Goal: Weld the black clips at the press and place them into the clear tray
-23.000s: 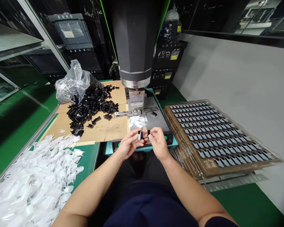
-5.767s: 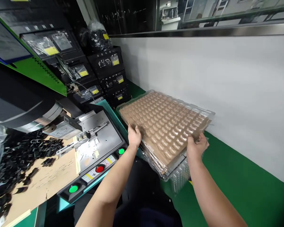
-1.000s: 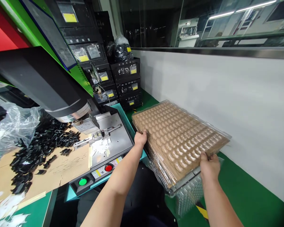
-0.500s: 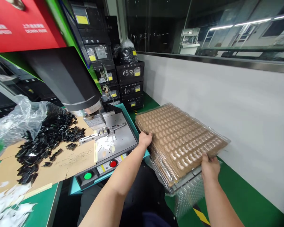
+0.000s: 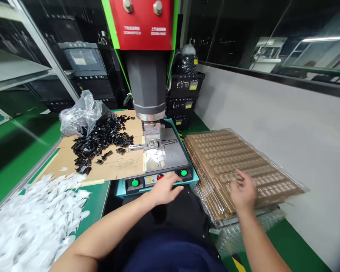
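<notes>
A stack of brown blister trays (image 5: 243, 162) with empty pockets lies on the green bench to my right. My right hand (image 5: 243, 190) hovers over the near edge of the top tray, blurred, fingers loosely spread, holding nothing. My left hand (image 5: 166, 189) rests near the front panel of the press, beside the red button (image 5: 160, 176) and between the two green buttons (image 5: 135, 183); its fingers are relaxed and empty. The press head (image 5: 147, 87) stands over the metal fixture (image 5: 154, 143).
A heap of small black parts (image 5: 102, 138) and a clear plastic bag (image 5: 81, 115) lie on cardboard (image 5: 116, 164) at left. White plastic pieces (image 5: 34, 223) pile up at the near left. Black crates (image 5: 184, 94) stand behind the press. A white wall (image 5: 272, 113) bounds the right.
Both hands have let go of the tray stack. My left hand moved left to the press panel and my right hand lifted off the tray edge. My view swung left toward the press.
</notes>
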Tool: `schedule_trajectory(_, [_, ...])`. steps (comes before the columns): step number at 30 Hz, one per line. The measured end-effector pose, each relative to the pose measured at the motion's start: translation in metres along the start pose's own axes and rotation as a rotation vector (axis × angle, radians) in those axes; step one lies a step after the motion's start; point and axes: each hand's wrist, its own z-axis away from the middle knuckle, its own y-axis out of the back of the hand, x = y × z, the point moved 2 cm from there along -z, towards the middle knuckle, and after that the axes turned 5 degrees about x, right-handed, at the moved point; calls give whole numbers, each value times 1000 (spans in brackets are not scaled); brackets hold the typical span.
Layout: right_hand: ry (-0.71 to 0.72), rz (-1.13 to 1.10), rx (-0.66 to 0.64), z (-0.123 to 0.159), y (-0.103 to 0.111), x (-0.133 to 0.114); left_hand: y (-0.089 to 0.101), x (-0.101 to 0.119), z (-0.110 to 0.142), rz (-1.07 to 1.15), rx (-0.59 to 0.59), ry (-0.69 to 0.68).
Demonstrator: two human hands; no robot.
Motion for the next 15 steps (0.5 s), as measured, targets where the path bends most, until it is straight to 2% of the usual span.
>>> schedule_trajectory(3, [188, -190, -273, 20, -55, -76, 41, -36, 18, -183, 46, 74])
schedule_trajectory(6, [327, -251, -562, 39, -106, -128, 72, -72, 23, -302, 144, 148])
schedule_trajectory(9, [373, -222, -743, 46, -152, -158, 94, -100, 19, -361, 244, 256])
schedule_trajectory(12, [371, -134, -797, 40, -192, -175, 106, -117, 9, -392, 314, 347])
schedule_trajectory(15, [377, -22, -827, 28, -225, -185, 108, -126, -3, -437, 349, 371])
